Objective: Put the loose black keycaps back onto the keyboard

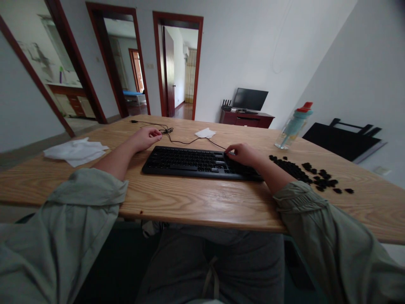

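Long black plastic keyboard lies flat on the pale wood-grained tabletop, between the forearms. Right hand is over its upper right part, fingers bent down with tips close together; cannot tell whether they pinch anything. Left hand is loosely curled near the thin black cable, just beyond the keyboard's left end; whether it holds anything cannot be told.

Handling estimate: keyboard light, fairly stiff, smooth-shelled; best held by its short ends, cable kept slack. Small black pieces, probably loose keycaps, heaped at right: light, hard, easily scattered; pinch by the sides.

Surface: crumpled white cloth or paper at left, smaller white tissue behind the keyboard, clear bottle with red-topped lid at right. Room: white walls, dark-red door frames, black television on a dark-red cabinet.
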`<state>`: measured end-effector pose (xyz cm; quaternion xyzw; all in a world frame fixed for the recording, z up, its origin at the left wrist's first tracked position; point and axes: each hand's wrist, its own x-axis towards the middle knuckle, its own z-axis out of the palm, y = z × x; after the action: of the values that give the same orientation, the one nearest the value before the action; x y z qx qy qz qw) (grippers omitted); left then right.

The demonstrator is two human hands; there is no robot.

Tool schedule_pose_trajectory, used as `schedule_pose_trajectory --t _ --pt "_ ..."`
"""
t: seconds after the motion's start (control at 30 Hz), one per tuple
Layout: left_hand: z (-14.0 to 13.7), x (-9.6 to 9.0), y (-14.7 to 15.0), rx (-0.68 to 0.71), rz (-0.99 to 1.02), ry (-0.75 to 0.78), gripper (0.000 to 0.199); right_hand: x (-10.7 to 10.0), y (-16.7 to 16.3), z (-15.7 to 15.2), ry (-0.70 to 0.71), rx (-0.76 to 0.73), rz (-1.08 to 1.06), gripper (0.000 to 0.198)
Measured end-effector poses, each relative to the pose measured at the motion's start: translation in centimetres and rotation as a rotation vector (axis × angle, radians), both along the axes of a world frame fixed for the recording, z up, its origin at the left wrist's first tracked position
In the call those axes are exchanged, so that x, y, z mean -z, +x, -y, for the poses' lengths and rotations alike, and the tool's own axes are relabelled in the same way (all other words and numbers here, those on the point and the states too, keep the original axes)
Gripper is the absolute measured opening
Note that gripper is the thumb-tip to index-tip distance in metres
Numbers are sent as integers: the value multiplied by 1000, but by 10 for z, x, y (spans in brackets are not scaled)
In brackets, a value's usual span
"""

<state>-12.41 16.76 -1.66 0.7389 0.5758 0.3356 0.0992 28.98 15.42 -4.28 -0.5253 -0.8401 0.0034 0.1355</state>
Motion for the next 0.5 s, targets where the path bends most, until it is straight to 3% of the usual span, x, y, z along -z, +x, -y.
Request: schedule_pose_trajectory --t 0.1,0.17,0.27,0.33,0.4,0.5 --pt "0 0 0 -11 0 2 27 -8 -1 4 11 37 -61 24" --pt "0 -1 0 -14 -3 5 29 -23 5 11 95 65 -184 26" --pt "1 -2 0 2 -29 14 32 -54 33 39 269 72 -390 33" --pt "2 -4 1 11 -52 20 34 -67 59 67 303 77 -405 34" --pt "5 -6 3 8 -73 22 36 -65 86 99 258 168 -291 27" --pt "8 -7 7 -13 -92 10 40 -35 115 142 78 173 -109 27"
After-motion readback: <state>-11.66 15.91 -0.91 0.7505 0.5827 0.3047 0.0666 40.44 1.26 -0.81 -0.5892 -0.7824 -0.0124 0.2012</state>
